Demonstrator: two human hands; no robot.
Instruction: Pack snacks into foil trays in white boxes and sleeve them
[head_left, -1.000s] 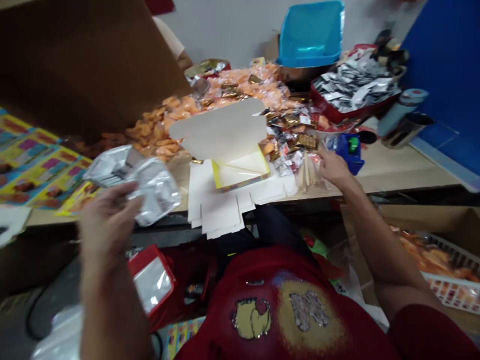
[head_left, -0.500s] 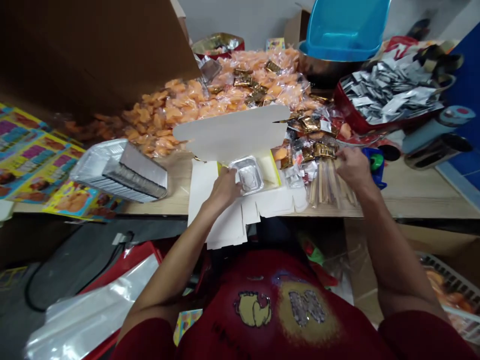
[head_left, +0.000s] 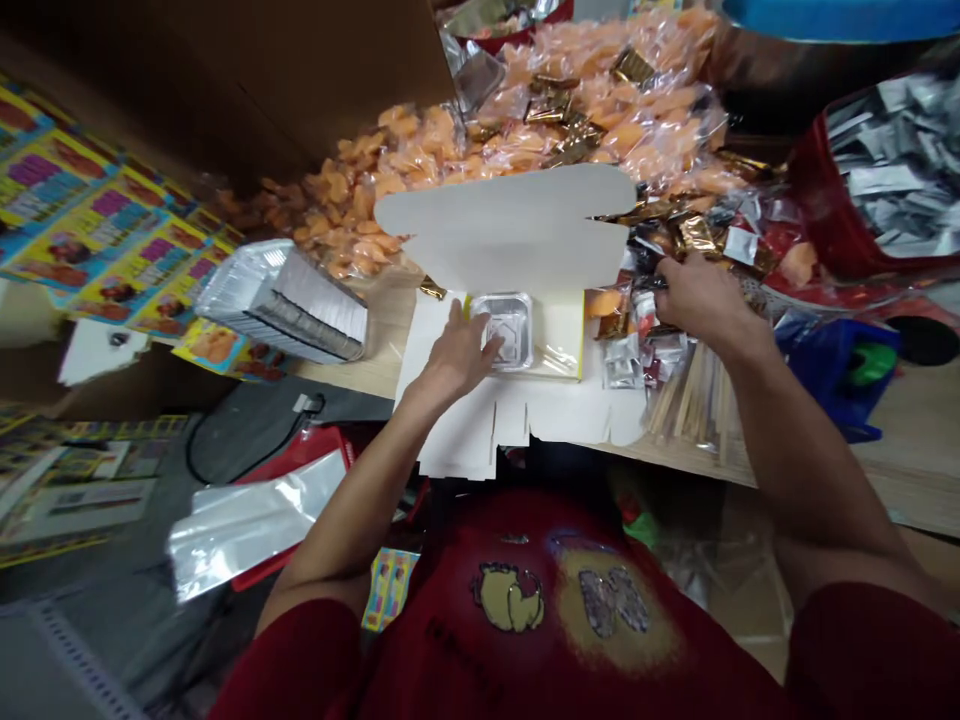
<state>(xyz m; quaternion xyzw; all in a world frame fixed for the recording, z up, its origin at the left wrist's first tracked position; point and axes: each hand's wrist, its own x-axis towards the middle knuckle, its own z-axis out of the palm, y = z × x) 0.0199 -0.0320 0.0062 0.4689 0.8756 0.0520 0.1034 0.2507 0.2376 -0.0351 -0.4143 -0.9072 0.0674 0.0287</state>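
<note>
Tabletop (head_left: 386,325), wooden. Carton (head_left: 561,325), near its front edge: unfolded, lid raised, not yet closed. Stack of foil trays (head_left: 300,310), left along that edge. Left hand (head_left: 459,350): fingers spread at the left rim of one foil tray (head_left: 514,338), already in the carton's left end. Right hand (head_left: 701,295): among small packets (head_left: 697,233); pinch cannot be told. Packets and wooden sticks (head_left: 697,395), front edge: outside the carton.

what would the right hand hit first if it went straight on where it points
Probably the dark packets just ahead of the right hand, perhaps touching it; depth is unclear.
</note>
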